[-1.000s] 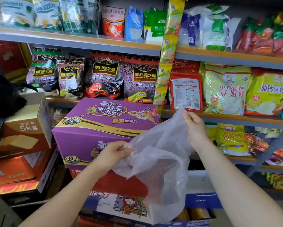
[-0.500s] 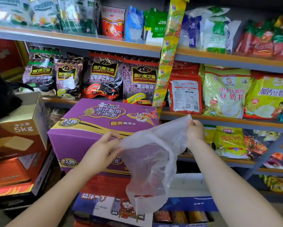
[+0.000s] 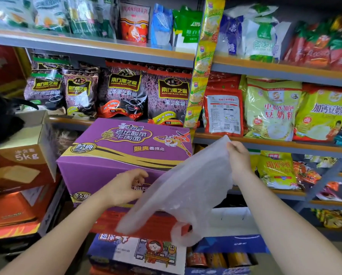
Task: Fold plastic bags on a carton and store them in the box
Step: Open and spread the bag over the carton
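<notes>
Brown cardboard marks the far left, where a 5kg box sits on stacked red cartons. Just right of it stands the purple carton, its top bare. The left hand reaches forward in front of the carton's near face, forearm angled up from the lower left, fingers loosely curled and apart, holding nothing; it hangs just left of the bag's edge. The translucent plastic bag hangs slantwise between the two hands, in front of the carton's right corner, its lower end drooping low. The right hand is raised higher, arm stretched forward, fingers pinched on the bag's top corner. Behind, shelves carry packaged food.
</notes>
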The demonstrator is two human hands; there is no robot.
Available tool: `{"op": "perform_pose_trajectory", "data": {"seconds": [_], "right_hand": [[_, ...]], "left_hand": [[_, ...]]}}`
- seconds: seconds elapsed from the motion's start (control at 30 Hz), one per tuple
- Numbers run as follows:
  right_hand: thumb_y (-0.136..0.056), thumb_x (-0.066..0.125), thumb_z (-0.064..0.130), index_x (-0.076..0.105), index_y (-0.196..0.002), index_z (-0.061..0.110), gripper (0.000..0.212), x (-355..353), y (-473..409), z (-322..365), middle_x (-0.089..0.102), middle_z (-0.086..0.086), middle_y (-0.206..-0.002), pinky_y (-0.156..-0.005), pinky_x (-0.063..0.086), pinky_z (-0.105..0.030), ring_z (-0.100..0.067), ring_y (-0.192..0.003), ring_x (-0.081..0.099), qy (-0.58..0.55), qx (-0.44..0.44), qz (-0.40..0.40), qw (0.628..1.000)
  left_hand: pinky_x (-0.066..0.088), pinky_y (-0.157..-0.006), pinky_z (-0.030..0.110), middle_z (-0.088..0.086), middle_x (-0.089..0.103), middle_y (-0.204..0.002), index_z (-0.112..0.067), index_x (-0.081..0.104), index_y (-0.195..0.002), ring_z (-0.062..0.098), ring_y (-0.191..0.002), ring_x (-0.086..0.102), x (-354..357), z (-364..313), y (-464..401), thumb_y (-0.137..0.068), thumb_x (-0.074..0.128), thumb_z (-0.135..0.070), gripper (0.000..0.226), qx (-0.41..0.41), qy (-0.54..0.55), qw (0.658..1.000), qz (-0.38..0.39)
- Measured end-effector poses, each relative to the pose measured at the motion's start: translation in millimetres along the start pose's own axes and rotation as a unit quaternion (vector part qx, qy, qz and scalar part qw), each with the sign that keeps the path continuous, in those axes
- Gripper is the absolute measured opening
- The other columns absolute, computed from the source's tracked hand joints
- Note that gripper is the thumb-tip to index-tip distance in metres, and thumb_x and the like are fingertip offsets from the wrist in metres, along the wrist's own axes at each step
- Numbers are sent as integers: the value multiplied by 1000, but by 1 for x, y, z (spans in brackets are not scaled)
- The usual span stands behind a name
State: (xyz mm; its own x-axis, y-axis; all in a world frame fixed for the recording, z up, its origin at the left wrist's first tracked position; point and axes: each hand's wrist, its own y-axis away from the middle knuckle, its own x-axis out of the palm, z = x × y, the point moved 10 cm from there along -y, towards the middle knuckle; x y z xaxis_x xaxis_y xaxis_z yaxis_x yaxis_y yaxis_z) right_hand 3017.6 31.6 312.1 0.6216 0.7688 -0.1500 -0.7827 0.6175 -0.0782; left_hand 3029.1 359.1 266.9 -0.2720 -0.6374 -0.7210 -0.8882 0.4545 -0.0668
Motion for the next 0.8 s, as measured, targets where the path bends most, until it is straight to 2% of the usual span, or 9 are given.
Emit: {"op": "perform_pose_trajectory", "data": {"seconds": [0.07, 0.2, 0.3, 0.37, 0.47, 0.53, 0.6, 0.7, 0.8], "right_hand": [[-95, 49, 20, 59, -90, 17, 11, 25, 21, 38, 56, 0, -84, -64, 38, -22, -13, -79, 49, 9, -69, 76, 995], [-90, 58, 10, 57, -75, 22, 19, 86, 84, 105, 54, 4, -71, -61, 37, -14, 0, -63, 48, 40, -207, 258, 943], [-88, 62, 15, 55, -72, 17, 17, 107, 111, 115, 56, -1, -66, -59, 36, -18, -3, -61, 48, 86, -240, 340, 905], [-83, 68, 25, 58, -74, 12, 19, 105, 110, 105, 58, -7, -70, -60, 36, -28, -12, -65, 49, 136, -230, 369, 890], [-76, 74, 29, 61, -67, 10, 25, 95, 100, 66, 65, -9, -68, -60, 36, -30, -11, -63, 52, 300, -217, 400, 839], [-77, 73, 28, 54, -52, 18, 33, 86, 91, 44, 58, 0, -54, -57, 33, -30, -9, -54, 47, 358, -208, 398, 819], [-80, 70, 27, 48, -51, 21, 37, 76, 77, 29, 48, 4, -53, -55, 28, -30, -10, -54, 42, 383, -194, 379, 820], [-82, 66, 19, 57, -64, 6, 24, 66, 59, 19, 54, -5, -64, -57, 28, -30, -16, -63, 46, 407, -178, 328, 834], [-83, 64, 12, 63, -73, 5, 12, 68, 67, 26, 56, -1, -70, -58, 35, -24, -11, -65, 49, 286, -151, 335, 885]], "left_hand": [[41, -76, 9, -8, 61, -97, -15, 54, -114, -9, -87, 56, -14, -26, -3, -86, 59, -9, 29, 36, 60, 994, -87], [38, -95, 16, -10, 55, -120, -19, 42, -130, -1, -111, 49, -26, -99, -16, -80, 66, -40, 59, 116, 140, 977, -110], [47, -74, 34, 4, 67, -91, -21, 60, -98, 16, -80, 60, -45, -122, -16, -77, 66, -43, 31, 139, 129, 967, -168], [46, -67, 37, 11, 67, -84, -15, 65, -90, 24, -73, 59, -47, -119, -10, -82, 64, -35, 22, 143, 151, 963, -173], [47, -63, 28, 8, 66, -77, -7, 63, -87, 12, -68, 57, -43, -92, -2, -88, 60, -16, 9, 93, 271, 944, -165], [47, -62, 24, 4, 66, -78, -6, 63, -88, 9, -69, 58, -42, -62, 5, -88, 58, -10, 6, 38, 321, 929, -179], [47, -65, 29, 7, 68, -83, -7, 65, -90, 12, -72, 59, -39, -26, 11, -82, 61, -19, 15, -20, 327, 924, -199], [47, -66, 33, 10, 69, -88, -11, 66, -89, 18, -77, 59, -33, 17, 22, -80, 62, -26, 18, -93, 295, 926, -216], [41, -59, 31, 6, 62, -86, -10, 55, -96, 25, -83, 56, -34, 37, 31, -84, 63, -15, 16, -153, 154, 946, -239]]}}
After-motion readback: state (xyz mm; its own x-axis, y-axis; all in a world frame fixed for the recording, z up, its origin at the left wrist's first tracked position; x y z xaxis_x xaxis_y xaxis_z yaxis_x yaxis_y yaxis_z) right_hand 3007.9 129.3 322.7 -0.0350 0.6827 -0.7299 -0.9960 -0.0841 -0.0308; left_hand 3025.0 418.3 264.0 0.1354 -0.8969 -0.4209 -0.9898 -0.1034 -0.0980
